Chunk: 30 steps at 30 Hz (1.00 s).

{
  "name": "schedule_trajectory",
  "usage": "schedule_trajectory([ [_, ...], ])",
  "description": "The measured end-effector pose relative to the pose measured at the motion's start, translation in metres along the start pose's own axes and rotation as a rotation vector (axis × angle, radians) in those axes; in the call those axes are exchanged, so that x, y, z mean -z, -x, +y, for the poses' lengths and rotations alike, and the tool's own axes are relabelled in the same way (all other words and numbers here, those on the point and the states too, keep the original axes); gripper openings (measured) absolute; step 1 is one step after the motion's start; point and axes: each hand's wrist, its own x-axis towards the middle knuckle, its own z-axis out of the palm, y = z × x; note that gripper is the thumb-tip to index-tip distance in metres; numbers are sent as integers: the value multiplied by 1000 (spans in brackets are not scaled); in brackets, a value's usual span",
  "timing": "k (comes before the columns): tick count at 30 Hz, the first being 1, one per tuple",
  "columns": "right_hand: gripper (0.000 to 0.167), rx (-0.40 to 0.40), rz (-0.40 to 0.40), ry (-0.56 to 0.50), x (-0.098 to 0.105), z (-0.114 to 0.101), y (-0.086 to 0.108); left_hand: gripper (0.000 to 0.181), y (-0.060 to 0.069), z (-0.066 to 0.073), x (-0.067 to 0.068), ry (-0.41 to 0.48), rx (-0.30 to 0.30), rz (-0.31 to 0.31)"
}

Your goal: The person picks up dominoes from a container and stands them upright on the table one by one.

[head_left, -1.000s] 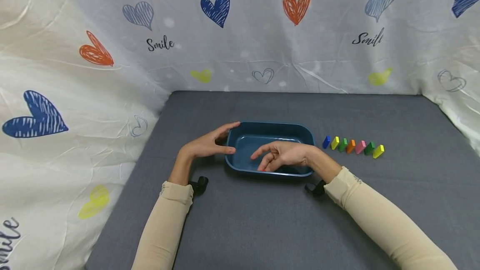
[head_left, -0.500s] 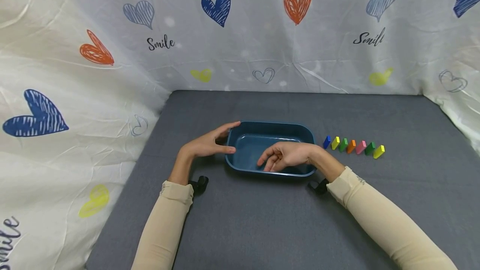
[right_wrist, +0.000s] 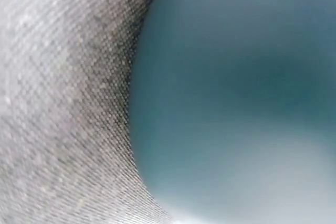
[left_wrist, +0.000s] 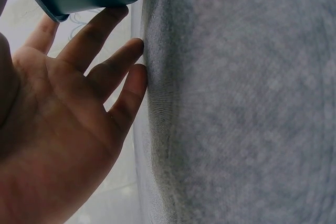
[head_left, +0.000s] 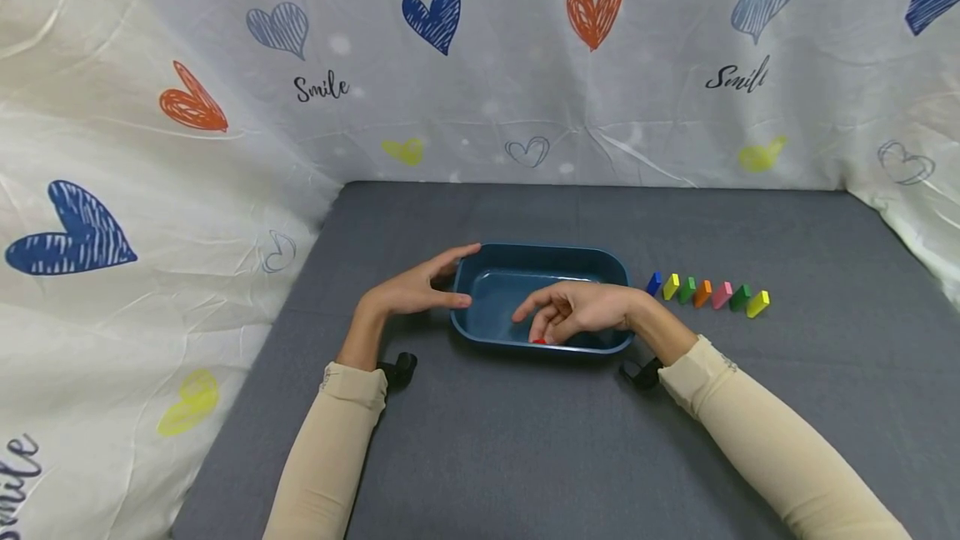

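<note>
In the head view, a dark teal tray (head_left: 491, 294) stands on the grey cloth. My left hand (head_left: 411, 288) rests on its left end, thumb at the near side and index finger at the far corner. The left wrist view shows that hand's fingers (left_wrist: 89, 40) spread and nearly straight against the tray's outer wall. Inside the tray, near the front wall, my right hand (head_left: 581, 308) pinches a small red block (head_left: 539, 342); only a sliver of it shows. Its index finger points out loosely. The right wrist view holds just the tray's blurred wall (right_wrist: 220, 93).
Right of the tray, several small coloured blocks (head_left: 702, 293) stand upright in a spaced row, slanting toward the near right. A yellow block (head_left: 758, 304) ends the row. Behind the table hangs a white curtain (head_left: 487, 90) printed with hearts.
My right hand has shifted slightly right within the tray. The red block was visible at its fingertips, then hidden, and now shows again. The left hand and the tray have stayed put.
</note>
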Motion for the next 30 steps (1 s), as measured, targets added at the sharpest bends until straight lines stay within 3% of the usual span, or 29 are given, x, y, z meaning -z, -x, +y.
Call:
schedule_trajectory([
  [9, 39, 35, 14, -7, 0, 1, 3, 85, -1, -2, 0, 0, 4, 5],
  [18, 41, 17, -18, -23, 3, 1, 3, 84, 0, 1, 0, -3, 8, 5],
  [30, 42, 61, -23, -19, 3, -1, 6, 84, 1, 1, -1, -6, 9, 5],
])
